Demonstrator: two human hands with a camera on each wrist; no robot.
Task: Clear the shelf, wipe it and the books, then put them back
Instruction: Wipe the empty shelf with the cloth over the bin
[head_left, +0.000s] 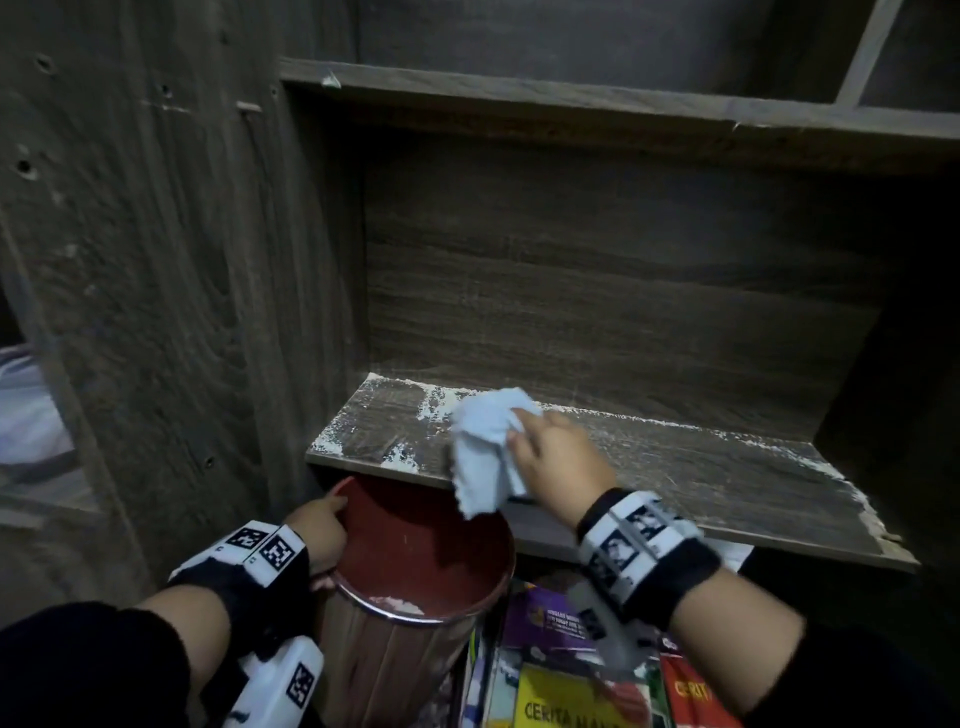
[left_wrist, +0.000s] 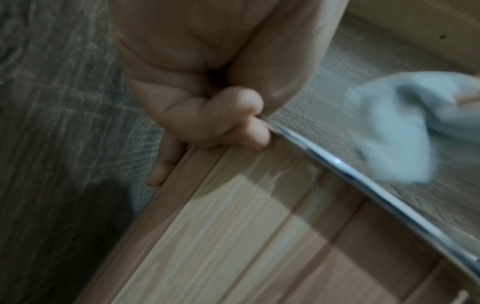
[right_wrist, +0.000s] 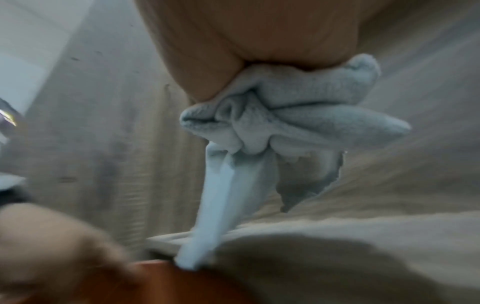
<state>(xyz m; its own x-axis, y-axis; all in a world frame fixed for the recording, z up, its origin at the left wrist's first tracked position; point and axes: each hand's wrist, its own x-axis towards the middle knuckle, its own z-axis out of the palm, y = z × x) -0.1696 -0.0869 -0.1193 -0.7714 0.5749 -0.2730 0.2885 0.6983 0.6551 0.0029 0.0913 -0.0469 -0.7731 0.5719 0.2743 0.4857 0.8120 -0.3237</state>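
Shelf is being wiped by right hand gripping blue cloth; left hand is gripping bin rim at 7 o'clock; yellow book is reading "CERITA".

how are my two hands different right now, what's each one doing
The right hand grips a light blue cloth on the dusty shelf board; the left hand holds the rim of the bin, which has a red inside, below the shelf's front edge. The right is up on the shelf, the left lower. Both wear marker-tagged wristbands.
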